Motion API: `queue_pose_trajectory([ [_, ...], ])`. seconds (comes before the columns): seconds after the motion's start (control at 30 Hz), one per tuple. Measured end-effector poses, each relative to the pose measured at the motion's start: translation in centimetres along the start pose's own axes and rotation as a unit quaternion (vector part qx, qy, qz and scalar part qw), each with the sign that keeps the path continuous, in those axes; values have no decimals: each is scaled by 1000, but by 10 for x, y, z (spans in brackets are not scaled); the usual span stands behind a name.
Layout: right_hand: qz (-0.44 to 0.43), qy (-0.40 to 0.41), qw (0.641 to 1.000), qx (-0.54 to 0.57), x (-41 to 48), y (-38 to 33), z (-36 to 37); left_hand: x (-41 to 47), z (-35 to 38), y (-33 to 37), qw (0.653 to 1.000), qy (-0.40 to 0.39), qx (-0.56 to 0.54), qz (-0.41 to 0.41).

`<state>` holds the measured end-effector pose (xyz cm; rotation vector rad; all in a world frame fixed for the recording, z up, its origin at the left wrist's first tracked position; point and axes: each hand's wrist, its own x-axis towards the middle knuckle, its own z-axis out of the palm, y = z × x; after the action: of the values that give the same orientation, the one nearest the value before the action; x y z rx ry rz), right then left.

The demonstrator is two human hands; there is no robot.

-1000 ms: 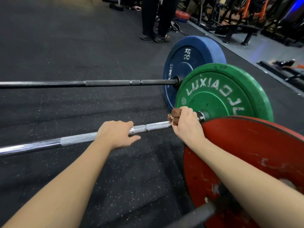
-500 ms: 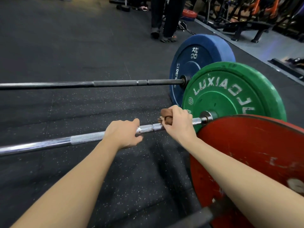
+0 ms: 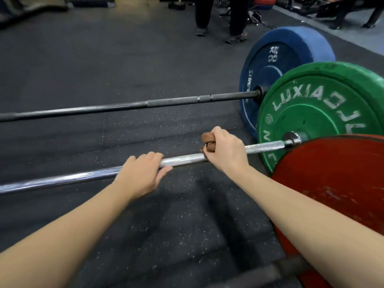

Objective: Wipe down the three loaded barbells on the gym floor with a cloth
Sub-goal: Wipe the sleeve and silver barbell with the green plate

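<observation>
Presently the right hand [image 3: 223,149] is closed round a brown cloth [image 3: 207,140] bunched about the chrome bar [image 3: 62,179] of the middle barbell. Its fingers are curled tight together over the far side of the bar, and folds of the cloth stick out at the left of the fist, some above the bar and some against it. The fist sits on the knurled stretch, left of the collar [image 3: 292,139] and apart from it, with bare bar showing between them. Just to the left, the left hand [image 3: 141,173] lies on the same bar with its back up. Its fingers are held side by side and bent over the top toward the far side, and its thumb is stretched rightward along the near side of the bar. A short length of bright knurling separates the two hands. The chrome bar runs from the left edge to a green plate [image 3: 324,113] standing on edge at the right, lettered LUXIAOJ. Farther off, a black bar [image 3: 104,108] lies roughly parallel and ends in a blue plate [image 3: 276,80], which stands behind the green one and is partly covered by it. Nearest, a scuffed red plate [image 3: 332,183] overlaps the lower part of the green plate. A dark, blurred near bar [image 3: 259,273] leads into it below the right forearm. All three barbells rest on a dark speckled rubber floor [image 3: 83,59]. At the far edge stand a person's legs [image 3: 202,15] in dark trousers.
</observation>
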<state>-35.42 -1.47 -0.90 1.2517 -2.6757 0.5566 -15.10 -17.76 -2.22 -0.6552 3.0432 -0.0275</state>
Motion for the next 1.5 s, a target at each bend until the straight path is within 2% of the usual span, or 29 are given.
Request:
queue_pose_trajectory([
  [0.07,9,-1,1000,6,0,-1,-1,-25,-3,-22,1000,21,3,-17],
  [0.23,106,15,994,0,5,18,-20,-42,0,-40,998,-6,-29,-47],
  [0.33,76,-7,997,-30,4,-2,-16,-34,6,-28,994,-34,-1,-101],
  [0.43,28,-42,999,-13,-3,-23,-9,-27,5,-28,992,-63,-1,-107],
  [0.53,58,-59,996,32,0,-11,-15,-24,2,-32,991,-85,-27,-104],
  [0.7,114,-9,993,37,0,44,-34,-23,0,-36,988,-99,-51,-103],
  [0.8,177,10,983,35,5,75,-41,-19,-1,-36,987,-114,-47,-104],
  [0.93,217,34,975,17,9,75,-41,-15,-1,-35,984,-132,-39,-115],
  [1.03,176,52,983,5,1,52,-30,-13,-6,-32,980,-148,-39,-127],
  [1.13,89,20,995,37,-6,42,-19,-10,-8,-32,976,-162,-46,-140],
  [1.2,80,-10,996,48,1,52,-24,-9,-9,-32,976,-160,-45,-144],
  [1.33,153,19,987,48,10,94,-39,-9,-9,-30,976,-156,-43,-146],
  [1.5,235,52,971,-15,23,114,-35,-10,-6,-32,976,-151,-47,-148],
])
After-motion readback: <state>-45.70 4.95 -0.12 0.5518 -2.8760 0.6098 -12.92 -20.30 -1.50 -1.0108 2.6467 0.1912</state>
